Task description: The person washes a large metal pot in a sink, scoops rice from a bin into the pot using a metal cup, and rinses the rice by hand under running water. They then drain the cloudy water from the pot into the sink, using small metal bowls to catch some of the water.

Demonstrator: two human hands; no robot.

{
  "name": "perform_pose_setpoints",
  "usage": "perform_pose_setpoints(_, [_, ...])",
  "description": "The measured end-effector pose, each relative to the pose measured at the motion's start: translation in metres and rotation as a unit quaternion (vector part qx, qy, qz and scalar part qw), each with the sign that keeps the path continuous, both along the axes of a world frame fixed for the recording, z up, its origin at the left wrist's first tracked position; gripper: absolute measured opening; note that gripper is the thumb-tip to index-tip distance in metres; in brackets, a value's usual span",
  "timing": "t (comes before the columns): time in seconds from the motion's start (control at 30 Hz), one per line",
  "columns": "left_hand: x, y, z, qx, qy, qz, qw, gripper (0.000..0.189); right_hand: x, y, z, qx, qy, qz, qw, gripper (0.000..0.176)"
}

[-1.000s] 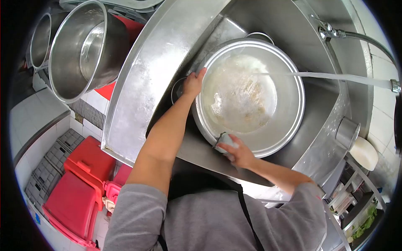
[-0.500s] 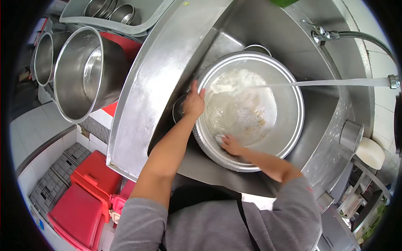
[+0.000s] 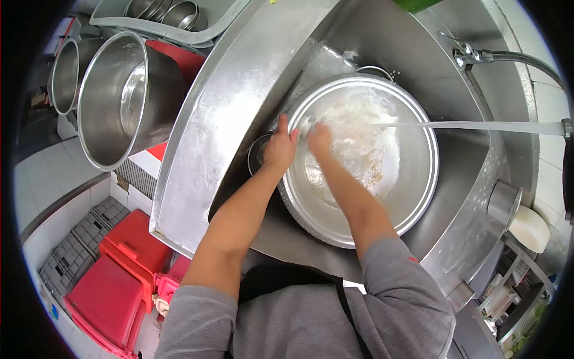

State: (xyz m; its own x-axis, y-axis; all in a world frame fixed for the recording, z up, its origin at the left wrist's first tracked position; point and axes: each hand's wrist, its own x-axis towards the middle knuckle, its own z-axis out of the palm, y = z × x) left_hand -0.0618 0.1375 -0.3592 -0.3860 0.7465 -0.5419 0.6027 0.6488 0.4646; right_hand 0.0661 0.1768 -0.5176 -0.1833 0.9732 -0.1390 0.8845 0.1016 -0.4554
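Note:
A large round metal pot (image 3: pixel 417 179) stands in the steel sink with its two loop handles at opposite sides. Cloudy, foamy water (image 3: pixel 365 158) with brownish bits lies in it. My left hand (image 3: pixel 281 146) grips the pot's rim on the left, thumb toward the inside. Inside, near the left wall, my right hand (image 3: pixel 319 139) is closed on a small greyish scouring pad (image 3: pixel 308 125), both smeared by motion. From the right, a stream of water (image 3: pixel 466 125) runs from the hose nozzle (image 3: pixel 566 127) into the pot.
The sink's wide steel ledge (image 3: pixel 239 107) lies left. Beyond it are a deep steel pot (image 3: pixel 128 107) and a grey tub (image 3: pixel 221 27) with metal bowls. A tap (image 3: pixel 469 55) is fixed at the upper right. Red bins (image 3: pixel 107 293) stand on the floor at lower left.
My right hand has swept from the pot's near side up to its upper left, close to my left hand. The foamy water has spread and shifted. My left hand still holds the rim.

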Motion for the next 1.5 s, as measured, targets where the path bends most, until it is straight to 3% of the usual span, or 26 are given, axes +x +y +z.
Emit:
perform_pose_setpoints(0.03, [0.001,-0.001,-0.002,0.008,0.007,-0.003,1.0,0.053,0.007,-0.034,0.026,-0.004,0.007,0.122,0.993,0.031])
perform_pose_setpoints(0.1, [-0.001,-0.003,0.004,-0.002,-0.011,0.002,1.0,0.054,0.032,-0.081,0.077,-0.16,-0.076,0.259,0.949,0.031])
perform_pose_setpoints(0.17, [-0.005,0.001,0.009,-0.02,-0.046,0.005,0.999,0.055,0.1,-0.108,0.083,-0.146,-0.005,0.451,0.881,0.032])
perform_pose_setpoints(0.27, [-0.002,0.0,0.006,-0.028,-0.041,0.015,0.999,0.054,0.129,-0.097,0.105,-0.265,-0.092,0.563,0.777,0.03])
perform_pose_setpoints(0.3, [0.0,-0.001,0.007,-0.035,-0.042,0.018,0.998,0.054,0.106,-0.085,0.125,-0.281,-0.144,0.588,0.745,0.024])
perform_pose_setpoints(0.37, [0.0,0.001,0.009,-0.045,-0.036,0.023,0.998,0.055,0.072,-0.074,0.071,-0.313,-0.175,0.472,0.806,0.022])
perform_pose_setpoints(0.43, [-0.004,-0.014,-0.008,-0.082,-0.044,0.013,0.996,0.056,0.019,-0.025,0.074,-0.345,-0.106,0.188,0.913,0.026])
perform_pose_setpoints(0.47, [-0.009,-0.024,-0.011,-0.101,-0.043,0.005,0.994,0.057,-0.002,0.001,0.093,-0.305,-0.144,0.159,0.928,0.03])
perform_pose_setpoints(0.5, [-0.014,-0.029,0.008,-0.19,-0.101,0.005,0.977,0.059,-0.017,0.02,0.108,-0.261,-0.182,0.129,0.939,0.034])
perform_pose_setpoints(0.53, [-0.02,-0.031,0.029,-0.275,-0.157,0.006,0.949,0.06,-0.026,0.015,0.099,-0.161,-0.151,0.103,0.97,0.036])
perform_pose_setpoints(0.6, [-0.029,-0.032,0.053,-0.386,-0.169,-0.193,0.886,0.064,-0.033,-0.021,0.068,0.042,-0.092,0.042,0.994,0.039])
perform_pose_setpoints(0.63, [-0.024,-0.026,0.064,-0.351,-0.111,-0.193,0.91,0.071,-0.022,-0.043,0.062,0.066,-0.076,0.145,0.984,0.041])
perform_pose_setpoints(0.67, [-0.022,-0.017,0.051,-0.246,-0.058,-0.142,0.957,0.071,-0.005,-0.068,0.062,0.089,-0.065,0.247,0.963,0.045])
perform_pose_setpoints(0.73, [-0.02,0.005,0.011,-0.031,0.04,-0.034,0.998,0.073,0.049,-0.097,0.075,0.0,0.048,0.407,0.912,0.036])
perform_pose_setpoints(0.8, [-0.01,0.037,0.008,-0.016,0.049,-0.027,0.998,0.069,0.108,-0.09,0.089,-0.146,0.042,0.584,0.797,0.033])
perform_pose_setpoints(0.93, [-0.013,0.065,-0.005,0.047,-0.029,-0.037,0.998,0.061,0.176,-0.053,0.093,-0.099,0.115,0.751,0.642,0.031])
perform_pose_setpoints(0.97, [-0.018,0.061,-0.035,0.074,-0.032,-0.083,0.993,0.054,0.18,-0.048,0.092,-0.109,0.127,0.773,0.612,0.033])
perform_pose_setpoints(1.03, [-0.011,0.047,-0.024,0.06,0.002,-0.054,0.997,0.047,0.154,-0.044,0.072,-0.119,0.092,0.749,0.645,0.029])
perform_pose_setpoints(1.07, [-0.008,0.041,-0.017,0.051,0.021,-0.039,0.998,0.044,0.13,-0.042,0.058,-0.115,0.046,0.697,0.706,0.027])
perform_pose_setpoints(1.17, [-0.017,0.033,-0.007,0.028,0.007,-0.046,0.999,0.038,0.052,-0.012,0.022,-0.06,-0.088,0.388,0.915,0.025])
perform_pose_setpoints(1.2, [-0.019,0.032,-0.009,0.032,0.025,-0.045,0.998,0.038,0.039,0.007,0.014,-0.023,-0.13,0.288,0.948,0.025])
perform_pose_setpoints(1.27, [-0.022,0.013,-0.013,0.033,0.062,-0.042,0.997,0.037,0.032,0.058,-0.001,0.042,-0.255,0.097,0.961,0.027])
perform_pose_setpoints(1.37, [-0.02,0.008,-0.001,0.021,0.054,-0.029,0.998,0.037,0.033,0.113,-0.008,0.056,-0.354,-0.045,0.933,0.033])
perform_pose_setpoints(1.4, [-0.019,0.008,-0.003,0.023,0.049,-0.025,0.998,0.038,0.025,0.116,-0.009,0.067,-0.325,-0.059,0.942,0.036])
perform_pose_setpoints(1.5, [-0.017,0.006,-0.004,0.009,0.035,-0.01,0.999,0.038,-0.028,0.075,-0.014,0.143,-0.064,-0.063,0.986,0.031])
